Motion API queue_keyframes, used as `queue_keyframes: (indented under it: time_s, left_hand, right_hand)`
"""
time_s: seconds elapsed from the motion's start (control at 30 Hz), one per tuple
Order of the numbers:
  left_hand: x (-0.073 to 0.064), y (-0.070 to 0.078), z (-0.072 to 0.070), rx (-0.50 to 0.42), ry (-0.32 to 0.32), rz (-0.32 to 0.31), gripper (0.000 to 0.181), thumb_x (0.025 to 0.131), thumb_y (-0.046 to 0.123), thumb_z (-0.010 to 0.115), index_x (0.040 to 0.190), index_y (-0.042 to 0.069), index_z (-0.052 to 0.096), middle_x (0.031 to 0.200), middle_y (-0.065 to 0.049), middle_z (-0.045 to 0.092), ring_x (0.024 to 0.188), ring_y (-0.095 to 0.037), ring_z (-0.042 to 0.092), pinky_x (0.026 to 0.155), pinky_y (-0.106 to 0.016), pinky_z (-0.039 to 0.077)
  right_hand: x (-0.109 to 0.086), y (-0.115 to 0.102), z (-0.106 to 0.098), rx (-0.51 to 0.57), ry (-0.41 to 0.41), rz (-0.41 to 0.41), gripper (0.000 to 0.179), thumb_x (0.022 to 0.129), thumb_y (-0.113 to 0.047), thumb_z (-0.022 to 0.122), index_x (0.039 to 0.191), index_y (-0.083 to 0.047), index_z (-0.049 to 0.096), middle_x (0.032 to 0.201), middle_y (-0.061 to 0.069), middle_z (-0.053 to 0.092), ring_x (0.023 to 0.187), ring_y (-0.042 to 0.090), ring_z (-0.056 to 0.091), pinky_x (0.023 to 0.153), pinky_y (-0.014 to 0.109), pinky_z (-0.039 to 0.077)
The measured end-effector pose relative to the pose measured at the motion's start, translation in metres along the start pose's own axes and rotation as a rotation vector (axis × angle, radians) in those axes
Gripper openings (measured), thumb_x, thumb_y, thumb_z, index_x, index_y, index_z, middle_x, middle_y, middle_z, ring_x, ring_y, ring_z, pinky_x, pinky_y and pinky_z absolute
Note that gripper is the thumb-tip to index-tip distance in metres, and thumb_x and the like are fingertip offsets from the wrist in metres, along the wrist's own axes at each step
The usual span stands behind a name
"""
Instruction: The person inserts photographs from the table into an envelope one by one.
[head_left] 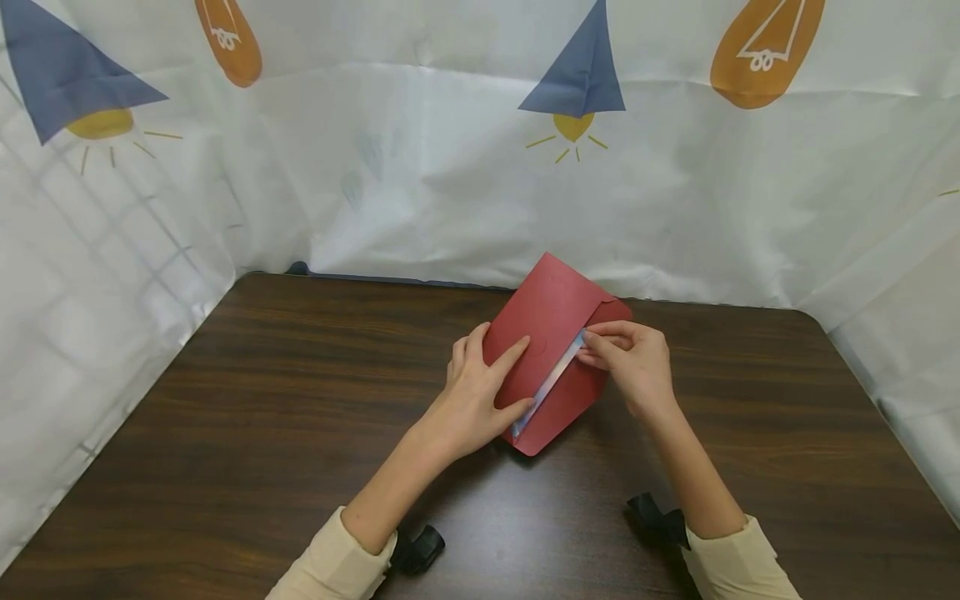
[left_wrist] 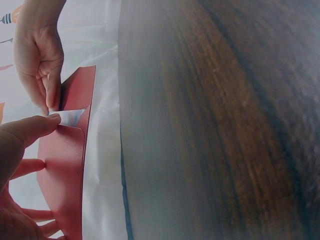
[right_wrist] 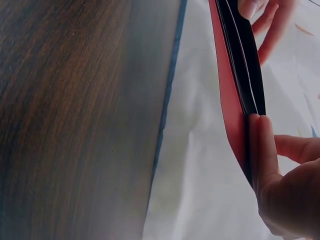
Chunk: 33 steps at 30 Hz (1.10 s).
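A red envelope (head_left: 546,321) with its flap unfolded lies slanted between both hands over the table. From its opening shows the edge of a pale, bluish-white paper slip (head_left: 558,372). My left hand (head_left: 472,390) holds the envelope by its left side, forefinger on the red front and thumb at the opening beside the slip. At the slip's upper end, my right hand (head_left: 637,358) pinches it between thumb and fingers, over the flap. The left wrist view shows the left thumb (left_wrist: 42,127) close to the slip's edge. In the right wrist view the envelope's opening (right_wrist: 245,60) looks dark inside.
The dark wood-grain table (head_left: 262,417) spreads around the hands. White sheeting (head_left: 465,192) printed with lamps hangs behind it and along the sides. Black wrist straps (head_left: 420,550) sit at both cream sleeves (head_left: 337,558).
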<state>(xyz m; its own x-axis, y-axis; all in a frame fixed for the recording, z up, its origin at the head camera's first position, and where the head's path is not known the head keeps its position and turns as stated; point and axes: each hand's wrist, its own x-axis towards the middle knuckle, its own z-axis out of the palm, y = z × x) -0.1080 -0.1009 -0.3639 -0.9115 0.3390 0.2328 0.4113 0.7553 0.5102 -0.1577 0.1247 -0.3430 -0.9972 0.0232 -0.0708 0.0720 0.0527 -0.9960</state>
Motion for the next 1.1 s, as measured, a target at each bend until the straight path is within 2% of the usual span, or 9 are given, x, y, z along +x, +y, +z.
queue_keyframes:
  time_s: [0.6, 0.93, 1.1]
  left_hand:
    - [-0.0008, 0.002, -0.0004, 0.006, 0.012, 0.023, 0.072, 0.091, 0.025, 0.085, 0.155, 0.012, 0.054, 0.161, -0.031, 0.028, 0.145, -0.052, 0.028, 0.107, -0.066, 0.045]
    - [-0.0022, 0.0028, -0.0011, 0.013, 0.02, 0.039, 0.071, 0.091, 0.025, 0.085, 0.154, 0.011, 0.054, 0.16, -0.033, 0.028, 0.144, -0.053, 0.029, 0.106, -0.067, 0.046]
    - [-0.0022, 0.0019, -0.0008, 0.01, 0.009, 0.02, 0.071, 0.092, 0.025, 0.084, 0.155, 0.011, 0.053, 0.159, -0.033, 0.029, 0.144, -0.053, 0.029, 0.105, -0.066, 0.047]
  right_hand:
    - [-0.002, 0.0015, 0.0056, 0.017, 0.047, -0.005, 0.031, 0.101, 0.0, 0.068, 0.121, 0.022, 0.063, 0.083, 0.002, 0.074, 0.07, 0.005, 0.074, 0.074, 0.025, 0.062]
    - [-0.0018, 0.0046, 0.0075, 0.013, 0.034, 0.004, 0.03, 0.101, 0.0, 0.067, 0.121, 0.022, 0.063, 0.083, 0.003, 0.074, 0.07, 0.005, 0.075, 0.074, 0.024, 0.062]
    - [-0.0013, 0.0063, 0.0081, 0.011, 0.022, 0.005, 0.029, 0.101, 0.001, 0.066, 0.121, 0.023, 0.063, 0.084, 0.004, 0.074, 0.07, 0.005, 0.075, 0.075, 0.025, 0.062]
